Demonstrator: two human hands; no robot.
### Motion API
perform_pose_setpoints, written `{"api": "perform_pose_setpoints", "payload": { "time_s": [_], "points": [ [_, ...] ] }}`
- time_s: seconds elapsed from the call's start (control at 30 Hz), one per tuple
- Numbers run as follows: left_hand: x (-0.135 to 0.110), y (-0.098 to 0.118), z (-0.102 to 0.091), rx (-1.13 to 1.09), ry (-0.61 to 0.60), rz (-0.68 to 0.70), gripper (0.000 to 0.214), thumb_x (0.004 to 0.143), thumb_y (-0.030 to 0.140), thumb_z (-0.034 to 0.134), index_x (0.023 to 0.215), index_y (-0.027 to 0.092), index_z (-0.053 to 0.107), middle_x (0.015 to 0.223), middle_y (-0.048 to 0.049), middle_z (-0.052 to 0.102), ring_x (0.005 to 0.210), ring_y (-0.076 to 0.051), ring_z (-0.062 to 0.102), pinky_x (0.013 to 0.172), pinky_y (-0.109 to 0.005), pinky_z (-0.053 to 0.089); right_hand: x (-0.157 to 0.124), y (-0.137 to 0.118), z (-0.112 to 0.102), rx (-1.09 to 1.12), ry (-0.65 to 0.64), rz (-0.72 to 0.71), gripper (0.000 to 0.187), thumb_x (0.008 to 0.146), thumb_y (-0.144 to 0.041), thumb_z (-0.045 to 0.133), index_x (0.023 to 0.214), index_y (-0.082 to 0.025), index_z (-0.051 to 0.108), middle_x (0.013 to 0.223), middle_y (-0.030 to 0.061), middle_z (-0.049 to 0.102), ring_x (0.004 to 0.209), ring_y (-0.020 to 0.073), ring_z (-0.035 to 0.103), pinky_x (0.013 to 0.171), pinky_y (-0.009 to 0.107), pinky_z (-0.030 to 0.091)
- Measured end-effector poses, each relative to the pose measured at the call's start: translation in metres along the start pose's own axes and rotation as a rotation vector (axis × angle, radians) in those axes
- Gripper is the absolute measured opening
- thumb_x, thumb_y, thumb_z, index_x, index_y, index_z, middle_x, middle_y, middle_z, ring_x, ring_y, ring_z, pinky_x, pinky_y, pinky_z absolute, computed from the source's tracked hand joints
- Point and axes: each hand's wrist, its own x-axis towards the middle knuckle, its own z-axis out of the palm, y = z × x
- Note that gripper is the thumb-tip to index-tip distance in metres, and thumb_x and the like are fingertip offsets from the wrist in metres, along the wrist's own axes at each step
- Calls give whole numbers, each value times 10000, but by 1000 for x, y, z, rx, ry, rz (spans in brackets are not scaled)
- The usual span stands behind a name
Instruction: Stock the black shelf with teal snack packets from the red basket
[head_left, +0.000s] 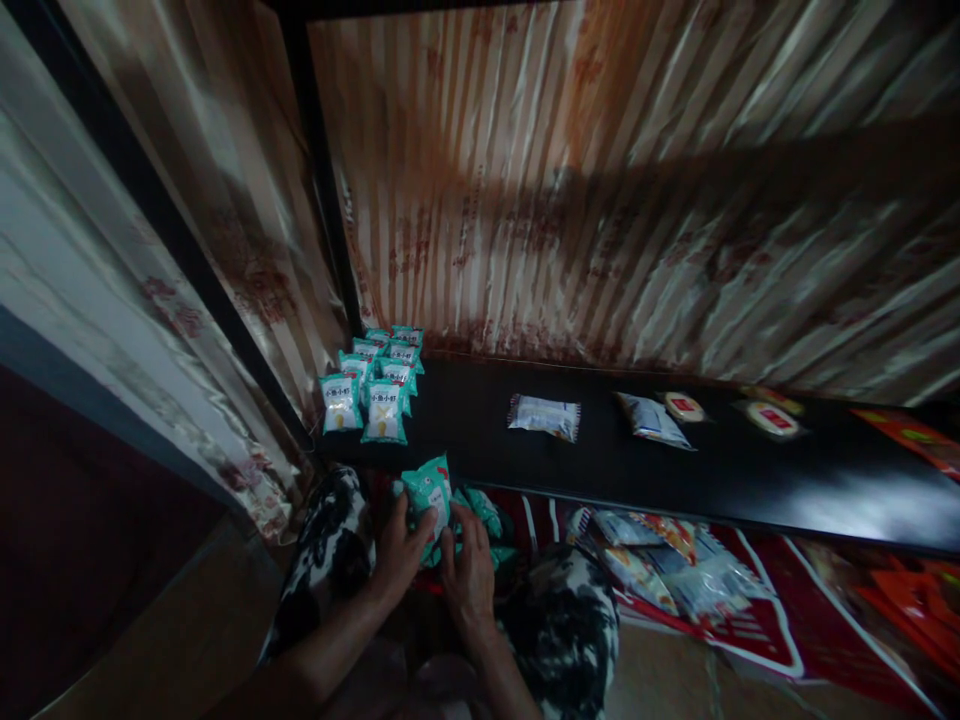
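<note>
My left hand (400, 548) and my right hand (466, 565) are close together just below the front edge of a black shelf (675, 470). The left hand grips an upright teal snack packet (427, 488). The right hand's fingers curl over more teal packets (480, 510) lying in a heap between my knees. At the shelf's left end stand several matching teal packets (375, 385) in rows.
On the shelf lie a clear white packet (544, 415), a silvery packet (651, 418) and two round red-labelled snacks (771, 418). A pile of assorted packets (660, 565) rests on a red printed sheet below. Striped curtains hang behind and to the left.
</note>
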Motion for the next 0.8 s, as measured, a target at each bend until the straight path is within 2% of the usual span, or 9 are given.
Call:
{"api": "perform_pose_setpoints", "payload": {
  "time_s": [0.17,0.4,0.57,0.67,0.8],
  "points": [
    [-3,-4,0,-39,45,-28,599,689,497,643,1205,218,516,1307,-93,544,1187,-251,512,976,-320,381,-2,-3,-2,23,-24,37,420,874,-452,461,1190,-194,562,1170,137,613,1115,277,551,945,474,443],
    [-9,0,2,-38,-5,54,480,745,498,580,1149,238,573,1280,-66,564,1209,-244,479,1014,-333,354,-3,3,-3,57,-56,139,645,771,-524,594,1298,-170,476,1272,162,556,1172,306,514,956,471,436],
    [-12,5,4,-40,-49,89,432,775,473,546,1130,230,587,1237,-73,584,1150,-230,518,966,-319,396,5,-3,-15,191,-91,296,637,759,-509,595,1264,-133,494,1243,160,571,1141,291,538,973,437,421],
    [-10,5,6,48,-67,138,392,791,435,527,1108,214,599,1173,-83,607,1057,-222,558,911,-330,430,11,-6,-25,276,-94,375,571,747,-500,599,1200,-156,547,1184,121,602,1091,268,561,956,401,433],
    [-4,1,9,166,-58,221,312,751,342,583,1036,220,622,1069,-65,640,958,-204,576,890,-336,436,17,-5,-35,371,-99,444,484,708,-486,623,1086,-182,622,1113,86,637,1038,270,580,954,407,431]
  ]
}}
